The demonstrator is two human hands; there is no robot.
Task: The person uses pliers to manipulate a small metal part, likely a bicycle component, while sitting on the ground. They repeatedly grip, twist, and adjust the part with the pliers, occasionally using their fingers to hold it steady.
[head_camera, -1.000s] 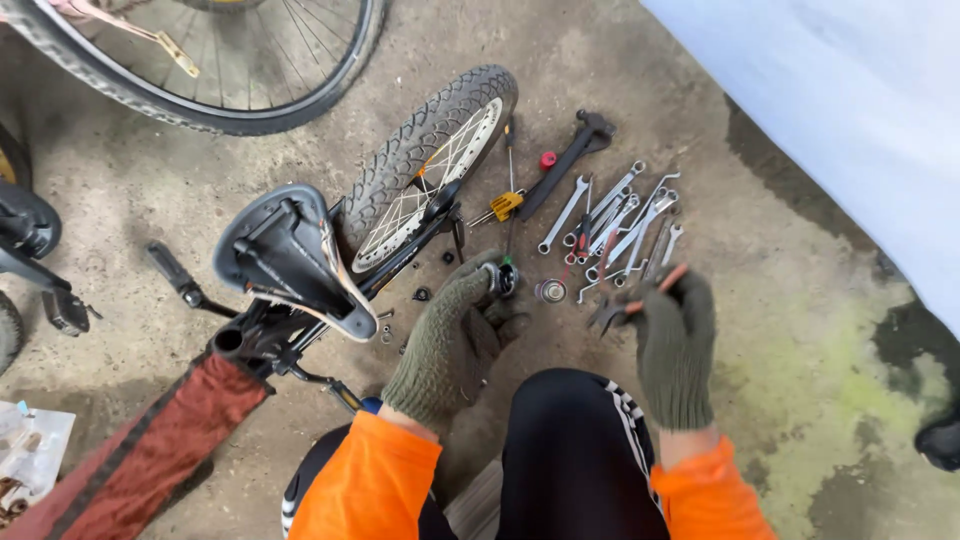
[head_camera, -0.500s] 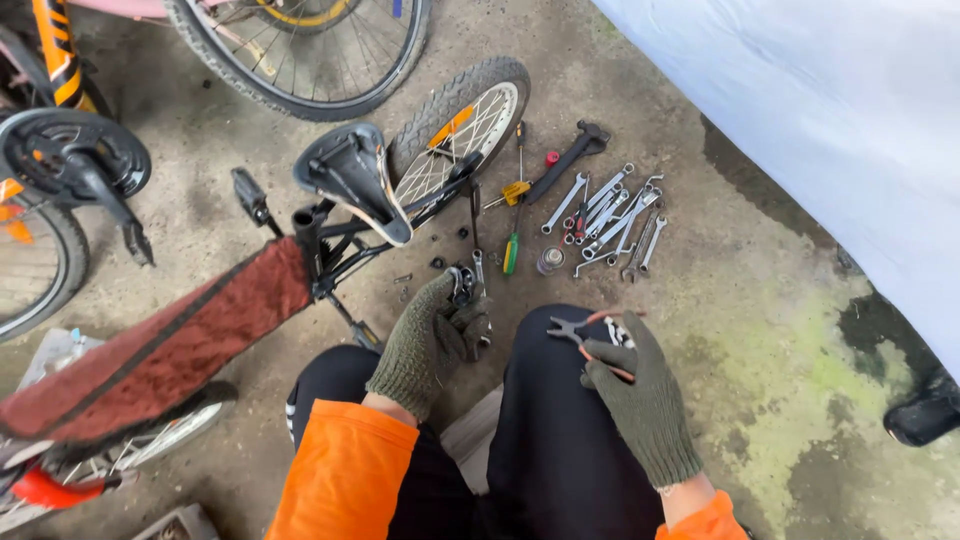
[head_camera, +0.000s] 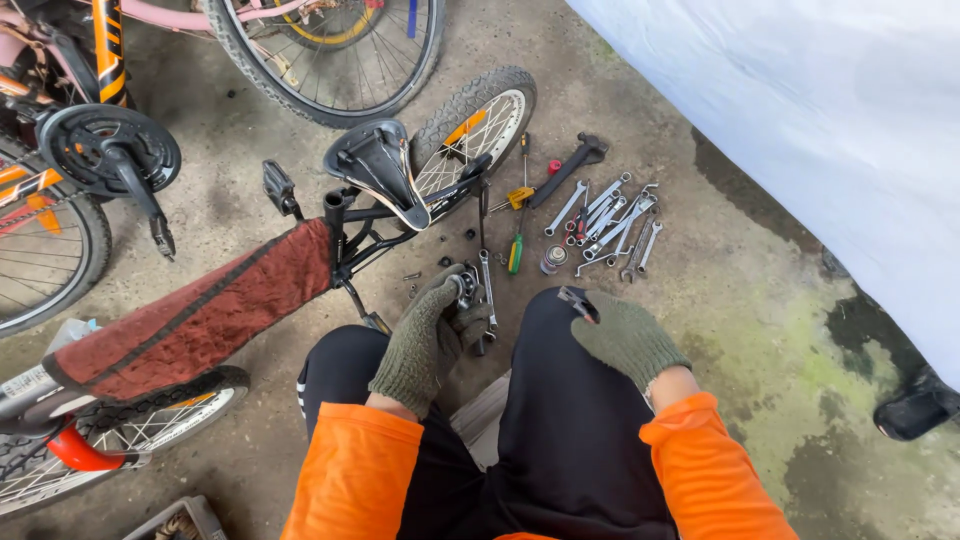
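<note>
My left hand (head_camera: 428, 335), in a green knit glove, is closed around a small metal bicycle part (head_camera: 468, 292) held above the concrete between my knees. My right hand (head_camera: 625, 335), also gloved, rests on my right knee and grips a small dark tool (head_camera: 578, 302) whose tip sticks out toward the left. A small bicycle lies on its side in front of me, with its black saddle (head_camera: 375, 165), rear wheel (head_camera: 470, 125) and red padded frame cover (head_camera: 200, 315). A wrench (head_camera: 487, 288) lies just past my left hand.
Several wrenches (head_camera: 615, 225), a black hammer (head_camera: 565, 170), screwdrivers (head_camera: 516, 250) and a small can (head_camera: 551, 259) lie on the concrete ahead. Other bicycles stand at the left and top (head_camera: 330, 50). A white sheet (head_camera: 800, 120) covers the right side. A dark shoe (head_camera: 915, 405) sits at far right.
The view has swung left and pulled back, showing more bicycles. My right hand has drawn back from the wrenches onto my right knee, holding the tool. My left hand stays on the metal part.
</note>
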